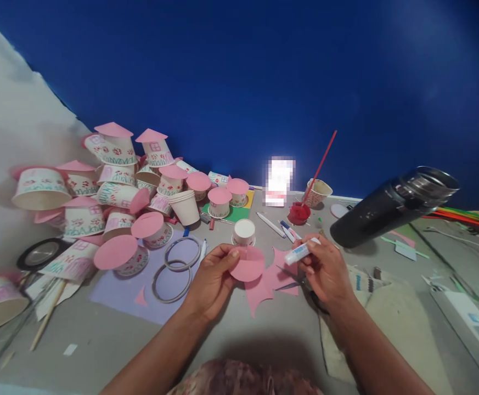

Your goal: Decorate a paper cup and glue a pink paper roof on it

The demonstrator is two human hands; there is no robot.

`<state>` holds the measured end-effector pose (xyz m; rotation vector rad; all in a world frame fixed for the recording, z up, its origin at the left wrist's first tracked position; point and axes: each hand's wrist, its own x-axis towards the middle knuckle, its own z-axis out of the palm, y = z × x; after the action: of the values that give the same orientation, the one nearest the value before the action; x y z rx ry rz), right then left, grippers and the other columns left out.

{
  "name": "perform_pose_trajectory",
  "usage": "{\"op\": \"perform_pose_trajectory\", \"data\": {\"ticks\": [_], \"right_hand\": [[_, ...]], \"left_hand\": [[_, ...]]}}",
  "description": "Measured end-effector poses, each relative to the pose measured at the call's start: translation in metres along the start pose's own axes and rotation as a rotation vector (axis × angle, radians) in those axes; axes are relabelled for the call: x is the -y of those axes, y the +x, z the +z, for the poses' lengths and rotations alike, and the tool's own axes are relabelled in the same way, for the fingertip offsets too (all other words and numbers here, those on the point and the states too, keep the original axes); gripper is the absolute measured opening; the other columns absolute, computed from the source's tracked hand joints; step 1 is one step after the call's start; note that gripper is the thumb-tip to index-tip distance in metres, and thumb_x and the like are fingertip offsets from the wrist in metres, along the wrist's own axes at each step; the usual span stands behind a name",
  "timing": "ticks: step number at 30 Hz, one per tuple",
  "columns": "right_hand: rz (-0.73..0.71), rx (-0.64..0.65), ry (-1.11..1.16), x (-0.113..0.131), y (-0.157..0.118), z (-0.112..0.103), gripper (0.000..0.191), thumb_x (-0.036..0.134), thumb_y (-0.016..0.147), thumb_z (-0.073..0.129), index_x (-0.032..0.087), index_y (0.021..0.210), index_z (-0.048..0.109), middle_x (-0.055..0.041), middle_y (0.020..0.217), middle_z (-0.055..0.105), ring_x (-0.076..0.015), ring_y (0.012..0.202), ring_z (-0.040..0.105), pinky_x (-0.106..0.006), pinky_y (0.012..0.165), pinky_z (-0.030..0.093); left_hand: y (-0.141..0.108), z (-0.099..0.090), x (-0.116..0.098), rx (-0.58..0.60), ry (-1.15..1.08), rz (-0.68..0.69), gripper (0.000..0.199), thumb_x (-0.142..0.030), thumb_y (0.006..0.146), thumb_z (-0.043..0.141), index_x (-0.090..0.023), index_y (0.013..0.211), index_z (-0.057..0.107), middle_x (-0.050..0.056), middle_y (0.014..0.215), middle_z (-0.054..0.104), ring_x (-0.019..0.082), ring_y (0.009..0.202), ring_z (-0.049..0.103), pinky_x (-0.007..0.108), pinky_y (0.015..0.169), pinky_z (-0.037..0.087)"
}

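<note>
My left hand pinches a round pink paper disc that has a slit running in from its edge. In my right hand is a small white tube with blue print, seemingly glue, held sideways a little right of the disc. Scissors lie on the table by the right hand, partly hidden under it, over pink paper scraps. Just behind the disc stands an upturned white paper cup, its lower part partly covered by the left hand and disc.
Decorated paper cups with pink paper roofs pile up on the left. Two grey rings rest on a purple sheet. A black flask leans at the right, near a red stick and a beige cloth.
</note>
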<state>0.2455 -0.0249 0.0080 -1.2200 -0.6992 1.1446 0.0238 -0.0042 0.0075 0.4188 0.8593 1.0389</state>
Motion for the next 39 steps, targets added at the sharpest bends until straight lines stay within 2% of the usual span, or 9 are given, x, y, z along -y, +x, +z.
{"op": "perform_pose_trajectory", "data": {"ticks": [4, 8, 17, 24, 29, 31, 34, 36, 39], "right_hand": [[0.098, 0.162, -0.144, -0.002, -0.009, 0.006, 0.027, 0.045, 0.073, 0.075, 0.021, 0.078, 0.063, 0.0033, 0.057, 0.058, -0.0101, 0.045, 0.044, -0.021, 0.04, 0.036], [0.118, 0.282, -0.312, -0.01, -0.017, 0.014, 0.02, 0.039, 0.078, 0.073, 0.02, 0.081, 0.067, 0.0062, 0.056, 0.053, -0.0099, 0.047, 0.044, -0.02, 0.042, 0.037], [-0.024, 0.338, -0.485, -0.012, -0.017, 0.015, 0.01, 0.028, 0.075, 0.066, 0.02, 0.072, 0.071, 0.0063, 0.057, 0.048, -0.0107, 0.055, 0.037, -0.025, 0.052, 0.029], [-0.003, 0.338, -0.453, -0.008, -0.019, 0.015, 0.009, 0.026, 0.071, 0.067, 0.02, 0.072, 0.074, 0.0057, 0.059, 0.053, -0.0107, 0.058, 0.038, -0.025, 0.055, 0.028], [0.137, 0.307, -0.315, -0.011, -0.016, 0.013, 0.016, 0.037, 0.075, 0.067, 0.021, 0.075, 0.065, 0.0048, 0.06, 0.055, -0.0116, 0.053, 0.044, -0.023, 0.049, 0.032], [0.194, 0.285, -0.239, -0.013, -0.014, 0.012, 0.018, 0.04, 0.078, 0.06, 0.023, 0.08, 0.06, 0.0018, 0.067, 0.063, -0.0139, 0.054, 0.053, -0.025, 0.048, 0.04], [0.242, 0.287, -0.156, -0.014, -0.011, 0.012, 0.017, 0.038, 0.073, 0.059, 0.022, 0.08, 0.058, -0.0028, 0.077, 0.068, -0.0181, 0.065, 0.064, -0.029, 0.057, 0.051], [0.269, 0.311, -0.139, -0.015, -0.012, 0.013, 0.017, 0.037, 0.07, 0.061, 0.022, 0.078, 0.058, -0.0025, 0.073, 0.066, -0.0189, 0.065, 0.063, -0.03, 0.056, 0.051], [0.274, 0.332, -0.158, -0.016, -0.017, 0.019, 0.022, 0.043, 0.075, 0.064, 0.022, 0.081, 0.06, 0.0024, 0.063, 0.056, -0.0159, 0.058, 0.054, -0.027, 0.052, 0.043]], "left_hand": [[-0.001, 0.003, 0.001, -0.005, -0.009, -0.002, 0.04, -0.031, 0.055, 0.104, -0.014, 0.077, 0.074, 0.001, 0.08, 0.077, 0.011, 0.072, 0.068, 0.022, 0.071, 0.056], [-0.003, 0.005, 0.003, -0.003, 0.033, 0.02, 0.042, -0.033, 0.054, 0.104, -0.014, 0.075, 0.072, 0.0, 0.076, 0.074, 0.01, 0.068, 0.064, 0.021, 0.066, 0.054], [-0.001, 0.001, 0.011, -0.011, 0.214, 0.087, 0.039, -0.035, 0.055, 0.103, -0.015, 0.073, 0.076, 0.001, 0.076, 0.073, 0.01, 0.068, 0.061, 0.021, 0.066, 0.048], [-0.001, 0.001, 0.011, -0.014, 0.361, 0.129, 0.036, -0.038, 0.057, 0.101, -0.015, 0.072, 0.077, 0.008, 0.103, 0.079, 0.015, 0.083, 0.069, 0.025, 0.078, 0.052], [0.001, 0.001, 0.01, -0.043, 0.193, 0.124, 0.04, -0.036, 0.055, 0.102, -0.014, 0.072, 0.074, 0.004, 0.083, 0.076, 0.013, 0.071, 0.065, 0.025, 0.068, 0.051], [0.002, 0.001, 0.008, -0.041, 0.162, 0.125, 0.04, -0.037, 0.056, 0.102, -0.015, 0.074, 0.073, 0.003, 0.078, 0.075, 0.014, 0.069, 0.065, 0.026, 0.067, 0.052], [0.002, 0.001, 0.006, -0.048, 0.118, 0.136, 0.041, -0.036, 0.056, 0.102, -0.015, 0.075, 0.073, 0.002, 0.076, 0.074, 0.013, 0.067, 0.065, 0.025, 0.066, 0.052], [0.001, 0.002, 0.006, -0.055, 0.09, 0.144, 0.042, -0.037, 0.055, 0.103, -0.015, 0.076, 0.073, 0.001, 0.075, 0.074, 0.012, 0.067, 0.064, 0.024, 0.066, 0.052], [-0.002, 0.004, 0.005, -0.066, 0.057, 0.165, 0.045, -0.038, 0.053, 0.104, -0.015, 0.075, 0.072, 0.0, 0.074, 0.074, 0.01, 0.068, 0.063, 0.021, 0.066, 0.051]]}}
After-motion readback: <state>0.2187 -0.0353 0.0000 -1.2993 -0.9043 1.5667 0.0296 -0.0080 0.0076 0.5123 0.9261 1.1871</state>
